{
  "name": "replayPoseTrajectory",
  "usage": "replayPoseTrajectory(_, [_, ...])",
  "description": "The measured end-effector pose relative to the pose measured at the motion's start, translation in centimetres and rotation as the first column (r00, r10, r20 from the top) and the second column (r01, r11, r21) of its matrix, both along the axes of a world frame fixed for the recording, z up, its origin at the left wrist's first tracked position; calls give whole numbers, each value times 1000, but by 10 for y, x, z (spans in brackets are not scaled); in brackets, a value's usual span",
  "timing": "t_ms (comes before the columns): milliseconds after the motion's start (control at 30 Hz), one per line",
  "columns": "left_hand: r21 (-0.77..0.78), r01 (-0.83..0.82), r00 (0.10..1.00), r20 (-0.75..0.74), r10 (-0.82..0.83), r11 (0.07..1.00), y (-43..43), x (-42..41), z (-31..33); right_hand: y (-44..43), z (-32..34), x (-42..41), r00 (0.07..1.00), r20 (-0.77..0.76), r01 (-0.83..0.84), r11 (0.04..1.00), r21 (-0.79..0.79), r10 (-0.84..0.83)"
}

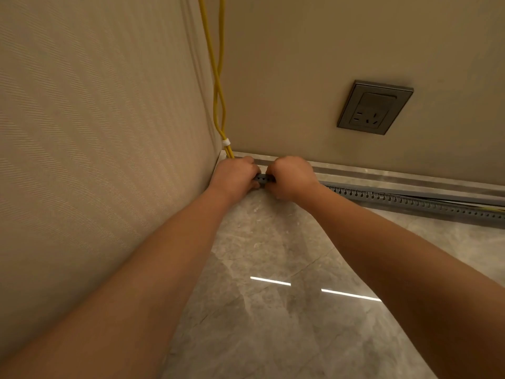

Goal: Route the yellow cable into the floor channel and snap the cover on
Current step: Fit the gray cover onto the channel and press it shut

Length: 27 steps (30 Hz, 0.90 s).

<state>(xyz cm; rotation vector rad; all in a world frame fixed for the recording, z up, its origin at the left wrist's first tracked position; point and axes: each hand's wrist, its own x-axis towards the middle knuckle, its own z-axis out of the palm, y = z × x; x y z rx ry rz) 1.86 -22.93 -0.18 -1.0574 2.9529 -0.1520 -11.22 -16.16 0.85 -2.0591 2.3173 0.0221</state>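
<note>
Two strands of yellow cable (217, 86) hang down the room corner, bound by a white tie (226, 141), and disappear behind my left hand (235, 175). A grey slotted floor channel (415, 201) runs along the skirting from the corner to the right edge. My right hand (291, 176) sits just right of the left one. Both hands close on the channel's corner end, a short piece of which shows between them (263, 178). Fingertips are hidden. A bit of yellow cable (496, 209) shows in the channel at far right.
A grey wall socket (375, 107) sits on the back wall above the channel. A ribbed wall stands close on the left. A grey stone skirting (396, 175) lines the back wall. The glossy marble floor (273, 310) reflects ceiling lights.
</note>
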Motion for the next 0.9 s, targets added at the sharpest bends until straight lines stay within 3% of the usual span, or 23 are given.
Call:
replayPoseTrajectory(167, [-50,-48,998,31,50,998,13,-1,6,10,-1,-4,994,105,40,999,8,-40])
replayPoseTrajectory(400, [-100,-51,988,138,64,994,31,-20,17,48,5,-28,999,18,41,997,66,-42])
replayPoseTrajectory(900, [133,23,986,160,-44,991,118,-118,8,170,22,-133,958,67,256,936,243,-280])
